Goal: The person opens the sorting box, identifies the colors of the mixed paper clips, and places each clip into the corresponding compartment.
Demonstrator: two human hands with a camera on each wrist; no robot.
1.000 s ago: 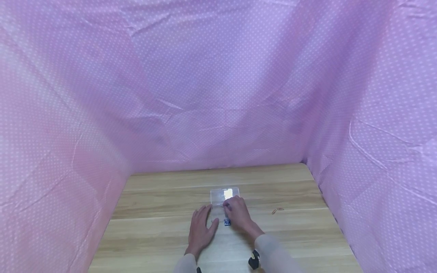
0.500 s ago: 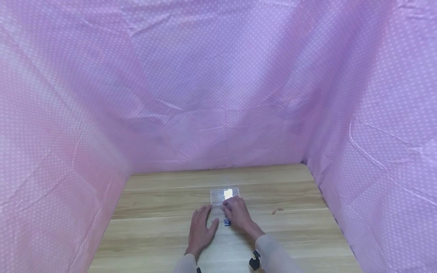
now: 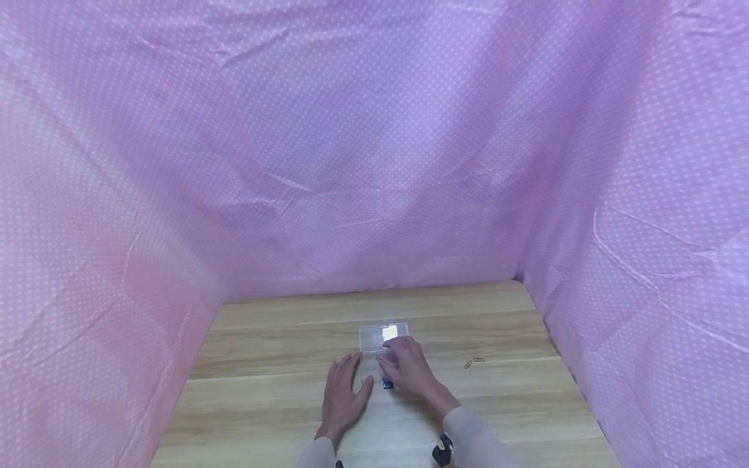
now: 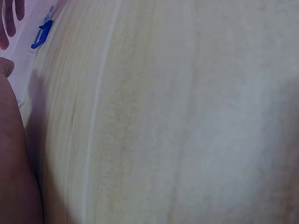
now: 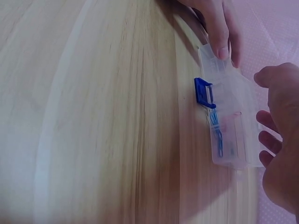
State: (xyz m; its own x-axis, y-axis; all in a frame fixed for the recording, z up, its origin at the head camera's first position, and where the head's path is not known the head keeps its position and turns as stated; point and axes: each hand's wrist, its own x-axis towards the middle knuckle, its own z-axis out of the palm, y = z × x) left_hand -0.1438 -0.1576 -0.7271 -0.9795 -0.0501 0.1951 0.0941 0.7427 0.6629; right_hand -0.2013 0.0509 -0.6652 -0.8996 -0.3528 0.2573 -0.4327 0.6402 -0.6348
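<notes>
A small clear plastic box [image 3: 383,338] [image 5: 229,126] lies open on the wooden table [image 3: 263,390], with a blue latch [image 5: 204,92] [image 4: 42,35] on its near side and coloured paper clips [image 5: 218,133] inside. My left hand [image 3: 342,393] lies flat on the table left of the box, and its fingertips [image 5: 218,35] press on the box's end. My right hand [image 3: 406,367] [image 5: 280,140] hovers just over the box with fingers loosely curled. Nothing shows between its thumb and fingers.
Two loose paper clips [image 3: 473,361] lie on the table to the right of the box. Pink dotted cloth [image 3: 374,162] walls the table at the back and on both sides.
My right hand has shifted slightly over the box. The left hand and the box have stayed where they were.
</notes>
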